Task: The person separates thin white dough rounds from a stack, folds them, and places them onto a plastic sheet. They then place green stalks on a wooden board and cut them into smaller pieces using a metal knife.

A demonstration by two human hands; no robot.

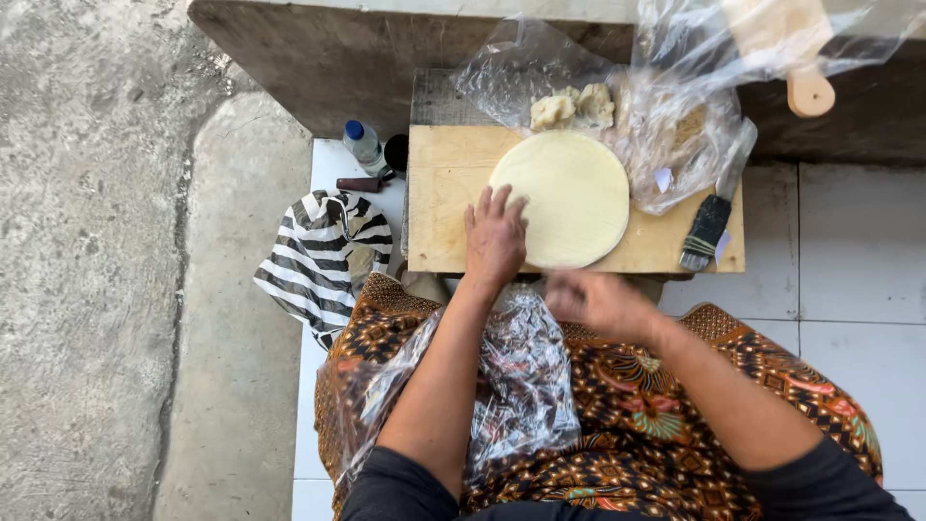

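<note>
A pale round sheet of flat dough (569,198) lies on a small wooden board (446,193). My left hand (495,236) rests flat on the board, fingers spread, its fingertips on the dough's left edge. My right hand (598,301) hovers blurred just below the board's near edge, over my lap; what it holds cannot be told. Lumps of dough (571,106) sit on clear plastic (521,72) at the board's far edge. A black brush (706,232) lies on the board's right side.
A crumpled clear plastic bag (521,386) lies on my patterned batik lap (675,405). A striped bag (318,256), a small bottle (364,145) and a dark-handled tool (362,183) sit left of the board. A wooden paddle handle (808,92) pokes from plastic at the upper right. White tiles (858,241) lie underneath.
</note>
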